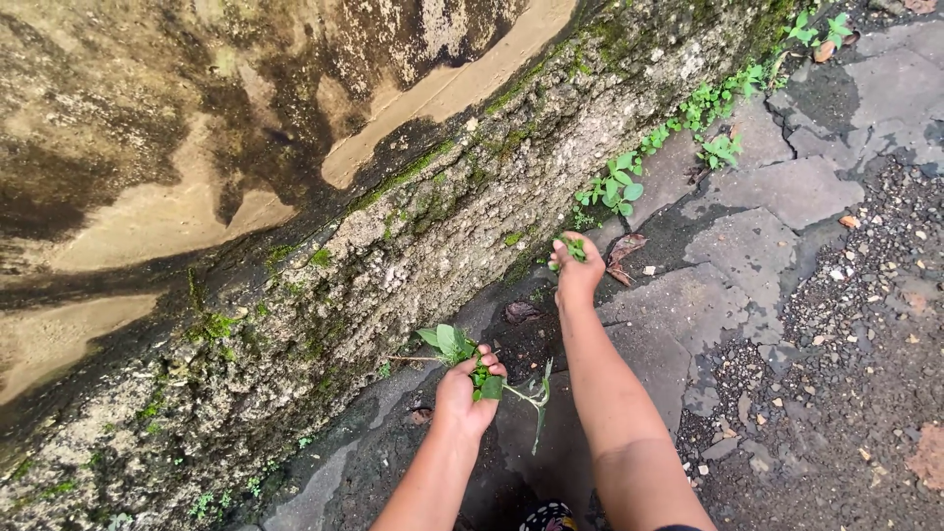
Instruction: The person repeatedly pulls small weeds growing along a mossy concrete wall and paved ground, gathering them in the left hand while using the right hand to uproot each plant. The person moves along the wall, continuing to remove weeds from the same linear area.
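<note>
Outdoor wall base: both my hands closed on pulled weeds

Surface: cracked, damp stone paving (pixel 777 187) with gravel (pixel 865 324) to the right, meeting a rough, mossy stone wall (pixel 413 226) with a stained plaster face above. My left hand (pixel 464 393) is clamped on a bunch of uprooted green weeds (pixel 462 349), leaves and stems trailing from the fist. My right hand (pixel 576 270), extended further along the wall foot, is pinched shut on a small green sprig (pixel 574 249). Rooted weeds (pixel 619 185) line the joint beyond; dead leaves (pixel 623 251) lie just beside my right hand
</note>
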